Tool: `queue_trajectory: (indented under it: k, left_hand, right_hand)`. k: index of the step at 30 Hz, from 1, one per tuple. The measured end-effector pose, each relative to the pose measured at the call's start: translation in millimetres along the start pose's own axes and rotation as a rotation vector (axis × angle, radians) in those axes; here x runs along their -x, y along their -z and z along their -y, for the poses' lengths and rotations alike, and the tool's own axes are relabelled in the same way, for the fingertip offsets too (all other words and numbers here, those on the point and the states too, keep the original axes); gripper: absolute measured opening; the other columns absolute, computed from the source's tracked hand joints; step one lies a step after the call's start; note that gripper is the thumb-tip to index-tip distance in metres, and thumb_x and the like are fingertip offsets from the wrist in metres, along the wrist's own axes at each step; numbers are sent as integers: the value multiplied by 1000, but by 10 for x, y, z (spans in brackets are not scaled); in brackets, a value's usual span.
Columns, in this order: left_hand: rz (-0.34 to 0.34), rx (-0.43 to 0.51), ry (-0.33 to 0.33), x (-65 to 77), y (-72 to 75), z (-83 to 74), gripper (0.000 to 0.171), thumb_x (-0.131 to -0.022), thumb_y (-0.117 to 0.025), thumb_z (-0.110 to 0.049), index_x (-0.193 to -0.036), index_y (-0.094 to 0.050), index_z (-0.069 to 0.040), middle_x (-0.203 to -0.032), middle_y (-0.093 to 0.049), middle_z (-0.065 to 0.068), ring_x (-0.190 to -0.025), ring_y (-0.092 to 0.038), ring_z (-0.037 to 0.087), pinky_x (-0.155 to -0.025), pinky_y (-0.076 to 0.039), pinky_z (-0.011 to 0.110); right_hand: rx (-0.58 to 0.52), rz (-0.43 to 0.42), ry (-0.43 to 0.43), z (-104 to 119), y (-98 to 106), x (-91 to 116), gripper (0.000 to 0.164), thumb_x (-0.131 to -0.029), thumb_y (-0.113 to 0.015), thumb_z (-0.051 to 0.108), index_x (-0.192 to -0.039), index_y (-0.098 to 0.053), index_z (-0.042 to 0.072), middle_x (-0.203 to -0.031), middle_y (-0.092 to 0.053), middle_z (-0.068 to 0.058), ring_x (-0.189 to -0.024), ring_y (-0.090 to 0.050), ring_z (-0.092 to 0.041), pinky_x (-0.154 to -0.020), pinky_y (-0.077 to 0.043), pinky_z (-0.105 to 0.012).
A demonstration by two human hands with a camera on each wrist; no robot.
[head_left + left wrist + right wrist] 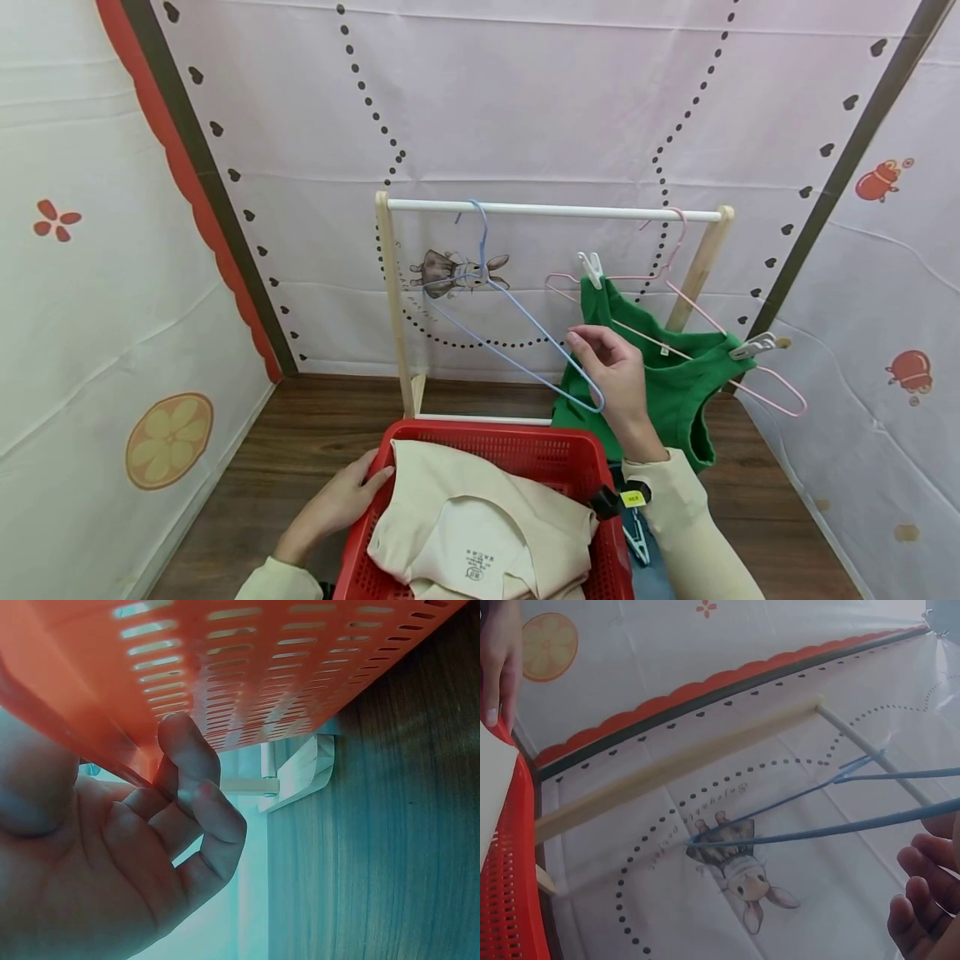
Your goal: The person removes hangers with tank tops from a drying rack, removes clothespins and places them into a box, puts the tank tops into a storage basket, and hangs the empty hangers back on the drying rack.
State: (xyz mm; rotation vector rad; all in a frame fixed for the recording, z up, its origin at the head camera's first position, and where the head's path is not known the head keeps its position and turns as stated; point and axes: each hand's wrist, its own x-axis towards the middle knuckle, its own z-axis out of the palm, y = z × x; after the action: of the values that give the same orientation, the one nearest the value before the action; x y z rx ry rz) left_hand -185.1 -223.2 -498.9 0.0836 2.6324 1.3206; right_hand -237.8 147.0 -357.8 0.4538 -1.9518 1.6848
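Observation:
My left hand [339,502] grips the left rim of a red plastic basket [517,450], thumb over the edge and fingers curled beneath. A folded cream T-shirt [442,467] lies in the basket. From the rack's rail hangs a bare blue clothes hanger [534,325], its lower right corner tipped down. My right hand [617,379] is beside that hanger's right arm, fingers loosely bent; contact with the wire is unclear. In the right wrist view its fingers [924,904] curl below the blue wire. Behind it, a green sleeveless top [667,392] hangs on a pink hanger [783,408].
The small clothes rack [555,210] has wooden legs and a white rail. White clothespins [592,268] clip the green top's straps. Right of the basket lie blue fabric [652,575] and a light blue clothespin [637,542]. Printed cloth walls surround the brown floor [315,417].

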Motion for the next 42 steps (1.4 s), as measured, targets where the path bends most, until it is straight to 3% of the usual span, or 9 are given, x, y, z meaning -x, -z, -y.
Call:
queue_trajectory:
  k: [5,10,26,42]
  left_hand:
    - [9,27,5,-2,4,4,49,-102,-57,-24,-145,-44,-3,-113,-65,11,-88,-68,17,-73,-59,37]
    - [14,55,8,-3,5,4,49,-102,-56,-23,-145,-43,-3,-109,-66,12,-82,-69,19,-66,-59,36]
    - [14,60,19,-15,0,8,51,-101,-57,-24,-144,-41,-1,-101,-66,10,-76,-69,19,-62,-59,36]
    - [-2,61,6,-33,-18,41,47,-101,-57,-19,-141,-42,0,-92,-64,10,-71,-69,19,-58,-59,33]
  right_hand:
    - [47,-30,-22,-13,118,6,19,-96,-67,16,-106,-71,1,-92,-68,0,-68,-54,-15,-60,-46,-18]
    - [46,-55,-34,-23,236,20,14,-96,-65,9,-104,-72,0,-92,-65,10,-65,-54,-16,-59,-47,-19]
    - [41,-99,-7,85,614,71,22,-97,-65,11,-107,-68,-7,-85,-65,-4,-63,-51,-13,-59,-47,-18]
    - [76,-206,-7,205,924,85,22,-95,-66,9,-106,-67,-9,-90,-66,-1,-63,-52,-17,-59,-48,-18]
